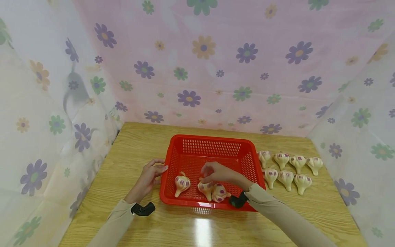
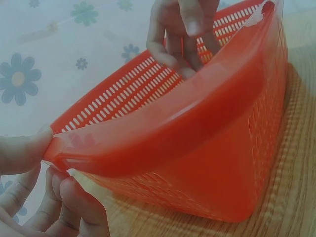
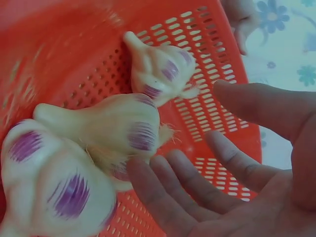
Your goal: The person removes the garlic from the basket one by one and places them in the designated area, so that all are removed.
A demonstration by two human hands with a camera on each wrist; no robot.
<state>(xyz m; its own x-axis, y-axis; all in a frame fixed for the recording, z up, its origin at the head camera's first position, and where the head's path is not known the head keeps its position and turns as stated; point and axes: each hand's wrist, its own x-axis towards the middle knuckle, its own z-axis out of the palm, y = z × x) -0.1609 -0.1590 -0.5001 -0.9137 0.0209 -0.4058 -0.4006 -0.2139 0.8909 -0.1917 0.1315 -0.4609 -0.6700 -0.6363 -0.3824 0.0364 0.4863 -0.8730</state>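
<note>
A red plastic basket (image 1: 213, 138) with slotted walls sits on the wooden table. At its left rim my left hand (image 1: 149, 175) grips the edge, thumb over the lip and fingertips under it in the left wrist view. Three garlic bulbs with purple marks lie in the near part of the basket: a left bulb (image 1: 182, 185), a middle bulb (image 1: 205, 188) and a right bulb (image 1: 219, 193). Over the middle bulb reaches my right hand (image 1: 217, 172); the right wrist view shows its fingers spread, one fingertip right at that bulb (image 3: 108, 121).
To the right of the basket, several more garlic bulbs (image 1: 285, 178) lie on the table (image 1: 139, 144) in two rows. Flowered cloth (image 1: 216, 85) hangs behind and on both sides. Each wrist carries a black camera mount (image 1: 143, 209).
</note>
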